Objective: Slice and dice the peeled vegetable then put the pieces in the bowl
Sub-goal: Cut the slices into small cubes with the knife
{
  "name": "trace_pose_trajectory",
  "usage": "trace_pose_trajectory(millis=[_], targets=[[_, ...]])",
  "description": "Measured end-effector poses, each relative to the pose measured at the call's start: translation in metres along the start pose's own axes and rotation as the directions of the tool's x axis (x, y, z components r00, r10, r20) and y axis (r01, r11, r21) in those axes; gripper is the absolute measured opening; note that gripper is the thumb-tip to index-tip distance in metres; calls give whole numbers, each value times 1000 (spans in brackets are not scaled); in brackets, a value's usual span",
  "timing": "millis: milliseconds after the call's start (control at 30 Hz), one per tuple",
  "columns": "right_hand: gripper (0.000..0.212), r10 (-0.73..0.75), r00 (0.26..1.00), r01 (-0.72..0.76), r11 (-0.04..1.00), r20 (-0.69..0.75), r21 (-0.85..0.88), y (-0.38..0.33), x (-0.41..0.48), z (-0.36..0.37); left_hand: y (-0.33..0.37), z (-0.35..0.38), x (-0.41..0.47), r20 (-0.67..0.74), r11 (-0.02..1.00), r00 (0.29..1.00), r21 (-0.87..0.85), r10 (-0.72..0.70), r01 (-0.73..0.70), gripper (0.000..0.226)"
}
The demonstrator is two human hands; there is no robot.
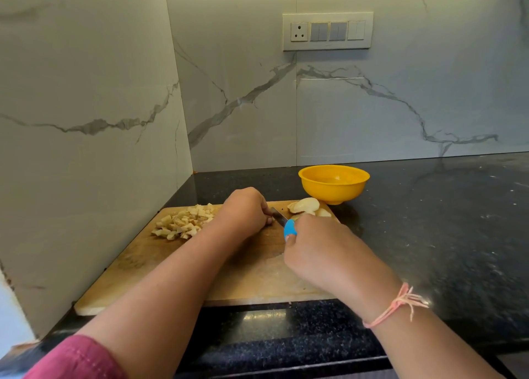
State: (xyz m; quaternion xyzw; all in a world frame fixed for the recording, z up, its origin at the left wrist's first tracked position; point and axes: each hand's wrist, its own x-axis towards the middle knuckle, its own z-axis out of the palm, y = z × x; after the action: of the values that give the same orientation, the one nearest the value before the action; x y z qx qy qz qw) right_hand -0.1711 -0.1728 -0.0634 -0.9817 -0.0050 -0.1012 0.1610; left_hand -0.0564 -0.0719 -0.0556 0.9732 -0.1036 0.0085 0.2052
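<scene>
1. The fingers of the right hand wrap the blue handle of the knife. The blade points away and to the left, low over the cutting board.
2. The fingers of the left hand curl downward with the tips beside the blade. Whether they hold a piece is hidden.
3. The diced pieces lie heaped on the board's far left part, just left of the left hand.
4. The peeled slices lie at the board's far right corner, just beyond the right hand.
5. The yellow bowl stands upright on the black countertop, just behind the slices.
6. A pink thread bracelet circles the right wrist.
</scene>
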Motion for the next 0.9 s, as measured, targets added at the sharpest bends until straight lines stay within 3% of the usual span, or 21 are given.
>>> trace_pose_trajectory(millis=[300,500,600,667,800,900], targets=[[29,-13,990,16,1000,142,-19,9,-23,-40,-3,7,-4,-83,999,996,-11,30,-31,25],[29,-27,999,28,999,27,-40,6,-26,-42,-10,3,-7,-119,998,991,-7,65,-66,42],[18,-23,1000,23,1000,14,-4,3,-20,-29,-12,4,-6,-168,994,985,-98,39,-56,55],[13,-21,1000,21,999,16,26,3,-15,-21,-13,4,-6,-184,992,983,-118,25,-47,57],[30,2,998,-6,998,63,64,-2,-4,-6,-14,5,-4,-200,993,980,-114,18,-41,55],[26,-1,999,-2,998,50,65,-6,1,1,-14,5,-2,-195,994,981,-101,11,-31,51]])
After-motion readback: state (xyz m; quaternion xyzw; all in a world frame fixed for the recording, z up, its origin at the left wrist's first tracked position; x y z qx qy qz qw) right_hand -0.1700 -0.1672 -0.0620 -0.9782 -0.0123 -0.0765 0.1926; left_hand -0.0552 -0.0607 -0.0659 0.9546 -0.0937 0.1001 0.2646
